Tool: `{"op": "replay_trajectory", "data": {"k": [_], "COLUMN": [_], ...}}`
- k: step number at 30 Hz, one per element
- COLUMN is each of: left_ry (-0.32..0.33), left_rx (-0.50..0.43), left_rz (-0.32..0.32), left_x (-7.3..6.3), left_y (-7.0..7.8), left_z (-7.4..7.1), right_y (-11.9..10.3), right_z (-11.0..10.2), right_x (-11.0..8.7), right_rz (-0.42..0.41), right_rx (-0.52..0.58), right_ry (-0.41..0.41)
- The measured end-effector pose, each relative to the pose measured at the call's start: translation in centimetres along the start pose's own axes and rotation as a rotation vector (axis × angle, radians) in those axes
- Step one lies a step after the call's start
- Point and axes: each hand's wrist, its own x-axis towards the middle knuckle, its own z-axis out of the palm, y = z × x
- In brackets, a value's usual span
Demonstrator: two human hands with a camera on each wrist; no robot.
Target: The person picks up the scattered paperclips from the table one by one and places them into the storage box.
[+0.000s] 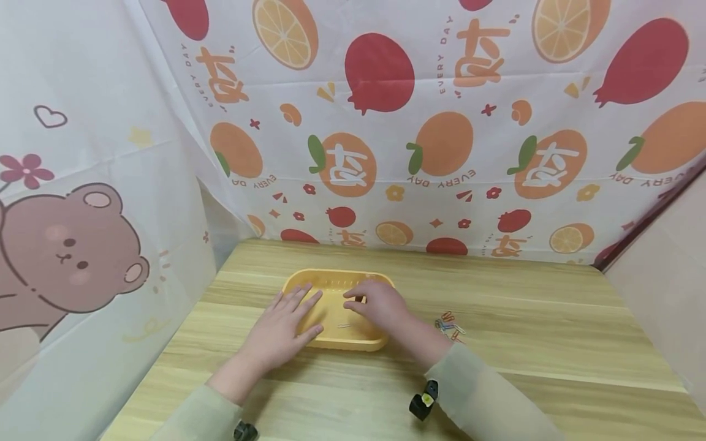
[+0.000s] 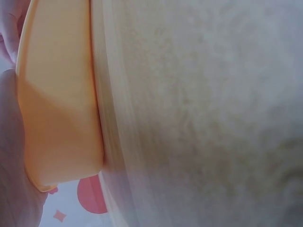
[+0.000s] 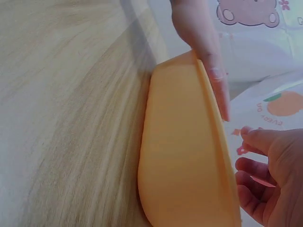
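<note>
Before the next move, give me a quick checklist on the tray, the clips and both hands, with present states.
1. Tray sits on the table: ok.
2. Left hand at the tray's left side, fingers straight, reaching over the rim: ok.
3. Right hand above the tray's right part: ok.
4. Right hand free of clips: ok as far as visible; thumb and fingertips stand apart, with no clip seen between them.
5. All clips in the tray: not ok; one pale clip lies inside, but a loose cluster of clips lies on the table to its right.
6. Exact count in the cluster: cannot tell; the clips overlap and look small.
</note>
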Motion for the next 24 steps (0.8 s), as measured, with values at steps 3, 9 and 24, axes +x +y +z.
{"op": "replay_trajectory", "data": {"k": [3,9,24], "left_ry": [-0.015,-0.032,-0.023], "left_rx": [-0.001,-0.007,0.007], "left_rz": [-0.004,-0.011,0.001], "left_x": [0.1,0.1,0.1], "left_y": [0.0,0.2,0.1], "left_z": [0.0,-0.1,-0.1], "right_y": [0.3,1.7,6.6], "right_z": [-0.4,-1.2,-4.4], "right_x": [-0.4,-1.4,-4.7], "right_rz": [0.011,0.048,0.19], "right_rx": [0.015,0.023,0.057], "right_ry": [0.014,0.056,0.174]}}
